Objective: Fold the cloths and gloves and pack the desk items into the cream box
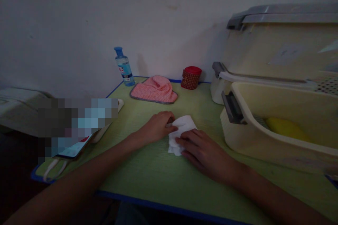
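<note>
Green with a blue edge, the surface [137, 172] runs from the person's lap back to a pale wall [158, 14]. The right hand [202, 149] lies nearer, its bent fingers over the lower right of a white tissue [185, 123]; the left hand [161, 126] meets its left edge, thumb on it and fingers curled. Whether either hand truly pinches it, I cannot tell. The tissue rests on the surface between the two, touching both. Thin and folded as it looks, it probably wants light fingertips: steady one side, smooth the other, keep the edges even, and avoid tugging, which could tear it. To the left is a phone [72, 149]; to the right, a bin [264, 147]. Farther back sit a pink towel [155, 89], a red-topped tub [191, 78] and a blue bottle [124, 68].
</note>
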`<control>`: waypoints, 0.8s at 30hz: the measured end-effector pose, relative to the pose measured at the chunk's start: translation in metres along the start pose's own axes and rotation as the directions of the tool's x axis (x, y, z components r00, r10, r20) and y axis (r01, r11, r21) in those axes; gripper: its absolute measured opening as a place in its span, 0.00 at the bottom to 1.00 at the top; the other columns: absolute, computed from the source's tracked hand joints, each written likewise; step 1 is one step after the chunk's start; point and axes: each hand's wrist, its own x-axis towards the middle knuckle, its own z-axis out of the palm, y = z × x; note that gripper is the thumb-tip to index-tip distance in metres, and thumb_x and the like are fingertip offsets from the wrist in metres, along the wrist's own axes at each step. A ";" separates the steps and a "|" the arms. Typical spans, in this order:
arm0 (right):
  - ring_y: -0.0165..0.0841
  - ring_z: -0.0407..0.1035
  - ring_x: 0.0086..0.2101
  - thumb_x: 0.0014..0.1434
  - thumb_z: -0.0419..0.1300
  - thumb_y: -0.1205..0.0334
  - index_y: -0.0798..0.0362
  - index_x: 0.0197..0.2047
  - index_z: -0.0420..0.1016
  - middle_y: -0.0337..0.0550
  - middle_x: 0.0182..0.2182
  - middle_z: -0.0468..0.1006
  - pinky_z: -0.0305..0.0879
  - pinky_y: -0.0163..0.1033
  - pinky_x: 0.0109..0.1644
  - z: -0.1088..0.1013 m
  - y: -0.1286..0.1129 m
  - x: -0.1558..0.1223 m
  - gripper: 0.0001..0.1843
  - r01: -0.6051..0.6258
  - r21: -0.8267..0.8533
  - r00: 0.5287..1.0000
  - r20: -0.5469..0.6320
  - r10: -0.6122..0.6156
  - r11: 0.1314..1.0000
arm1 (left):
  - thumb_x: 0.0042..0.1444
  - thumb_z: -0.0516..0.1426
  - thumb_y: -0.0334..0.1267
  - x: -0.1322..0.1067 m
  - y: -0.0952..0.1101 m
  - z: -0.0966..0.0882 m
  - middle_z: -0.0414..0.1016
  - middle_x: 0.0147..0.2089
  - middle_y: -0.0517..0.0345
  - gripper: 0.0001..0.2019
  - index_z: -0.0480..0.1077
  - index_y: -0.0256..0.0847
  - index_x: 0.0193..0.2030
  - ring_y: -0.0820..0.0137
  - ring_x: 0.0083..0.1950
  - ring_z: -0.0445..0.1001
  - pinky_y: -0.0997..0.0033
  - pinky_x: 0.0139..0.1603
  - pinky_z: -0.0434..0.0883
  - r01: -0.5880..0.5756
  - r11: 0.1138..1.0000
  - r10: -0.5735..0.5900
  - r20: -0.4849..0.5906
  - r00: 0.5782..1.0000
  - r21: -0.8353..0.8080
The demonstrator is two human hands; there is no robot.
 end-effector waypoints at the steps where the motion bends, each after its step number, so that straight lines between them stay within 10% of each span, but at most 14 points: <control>1: 0.39 0.67 0.41 0.58 0.54 0.68 0.58 0.46 0.71 0.50 0.39 0.74 0.68 0.48 0.46 -0.001 0.000 -0.001 0.12 -0.001 0.000 1.000 -0.007 0.001 1.000 | 0.52 0.58 0.38 0.000 0.001 -0.001 0.67 0.32 0.59 0.08 0.67 0.35 0.35 0.70 0.33 0.65 0.72 0.33 0.60 0.015 1.000 -0.015 0.006 1.000 0.024; 13: 0.37 0.70 0.44 0.58 0.53 0.72 0.59 0.42 0.74 0.48 0.41 0.78 0.69 0.44 0.49 -0.002 -0.002 -0.010 0.11 0.079 -0.093 0.990 -0.105 -0.089 0.993 | 0.53 0.57 0.33 -0.004 0.005 0.008 0.67 0.32 0.60 0.04 0.64 0.37 0.35 0.71 0.33 0.64 0.72 0.34 0.60 -0.070 0.997 0.072 -0.067 0.995 0.029; 24: 0.39 0.65 0.50 0.63 0.49 0.64 0.57 0.54 0.68 0.44 0.54 0.70 0.66 0.45 0.53 -0.004 -0.011 -0.011 0.17 0.095 -0.191 0.995 0.051 -0.086 0.977 | 0.52 0.56 0.28 -0.007 0.013 0.003 0.66 0.29 0.64 0.05 0.62 0.38 0.33 0.74 0.30 0.65 0.75 0.32 0.62 -0.137 0.986 0.127 -0.104 0.986 -0.096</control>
